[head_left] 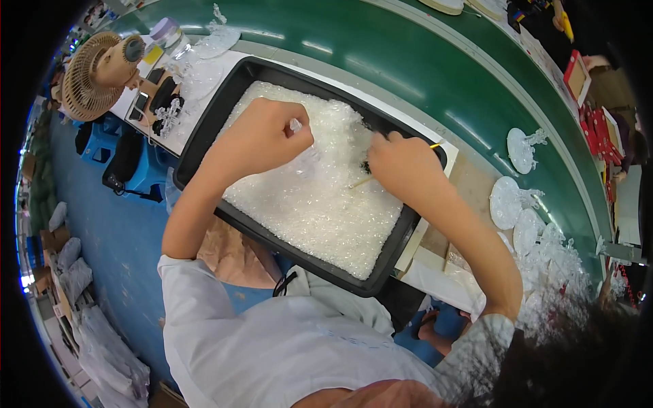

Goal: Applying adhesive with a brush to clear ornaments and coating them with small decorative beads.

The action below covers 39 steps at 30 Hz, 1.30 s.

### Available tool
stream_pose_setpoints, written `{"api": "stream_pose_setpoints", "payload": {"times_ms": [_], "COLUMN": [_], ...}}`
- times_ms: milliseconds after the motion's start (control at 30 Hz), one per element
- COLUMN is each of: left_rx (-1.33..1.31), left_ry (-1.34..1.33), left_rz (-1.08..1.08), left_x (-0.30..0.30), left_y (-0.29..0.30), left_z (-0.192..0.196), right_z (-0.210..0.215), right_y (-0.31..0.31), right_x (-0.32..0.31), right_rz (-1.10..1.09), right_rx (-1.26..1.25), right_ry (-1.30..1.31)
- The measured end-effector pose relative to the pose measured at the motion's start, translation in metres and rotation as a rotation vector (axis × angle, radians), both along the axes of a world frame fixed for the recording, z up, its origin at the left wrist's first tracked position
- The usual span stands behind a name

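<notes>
Head view, looking down past the person's white shirt (pixel 272 340): a black rectangular tray (pixel 297 252) sits slantwise in front of the body, filled with sparkling, clear-white granules (pixel 313 217). Both bare hands are over the tray. The left hand (pixel 266 132) is above its left part, wrist bent, fingers curled into a narrow ring around a small clear piece (pixel 295 125), whose full shape is hidden. The right hand (pixel 406 163) is near the tray's far right side, slightly blurred, its fingers closed around a thin yellow stick (pixel 437 144) that pokes out behind the knuckles; the fingertips are turned out of sight. Just beside them, a dark patch shows among the granules. At upper left, the white tabletop (pixel 194 115) carries a phone (pixel 139 106) and a clear bottle with a purple lid (pixel 170 39), with a beige fan (pixel 95 76) near them. Beyond the tray runs a curved green surface (pixel 422 85); on its right part stand clear figures on round bases (pixel 522 151), near a heap of similar clear pieces (pixel 551 258). A blue stool (pixel 144 170) stands at left on the blue floor (pixel 115 231).
</notes>
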<state>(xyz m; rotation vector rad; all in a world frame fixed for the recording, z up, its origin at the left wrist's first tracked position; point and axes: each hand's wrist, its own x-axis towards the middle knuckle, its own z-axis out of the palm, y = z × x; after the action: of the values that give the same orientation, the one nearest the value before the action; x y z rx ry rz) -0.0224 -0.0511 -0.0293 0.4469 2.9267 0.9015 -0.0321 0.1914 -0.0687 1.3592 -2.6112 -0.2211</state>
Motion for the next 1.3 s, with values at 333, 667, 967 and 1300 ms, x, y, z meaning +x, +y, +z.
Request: {"api": "stream_pose_setpoints", "payload": {"times_ms": [333,667,967,1300], "left_rx": [0.118,0.044,-0.215,-0.15], "left_ry": [0.01,0.114,0.214,0.25], "left_rz": [-0.4,-0.148,0.109,0.051], "left_x": [-0.011,-0.013,-0.011,-0.005], "left_y": [-0.005,-0.029,-0.046,-0.046], "left_z": [-0.012,-0.007,-0.024,-0.038], "right_z": [-0.021,-0.014,0.054,0.064], "right_y": [-0.014,-0.013,-0.042,-0.052], "right_x": [-0.002,-0.005,-0.011,0.009], "right_rz": [-0.012,0.063,-0.188,-0.484], "right_rx": [-0.097,0.024,-0.559,-0.545], "right_ry": [-0.081,-0.027,-0.719,-0.935]}}
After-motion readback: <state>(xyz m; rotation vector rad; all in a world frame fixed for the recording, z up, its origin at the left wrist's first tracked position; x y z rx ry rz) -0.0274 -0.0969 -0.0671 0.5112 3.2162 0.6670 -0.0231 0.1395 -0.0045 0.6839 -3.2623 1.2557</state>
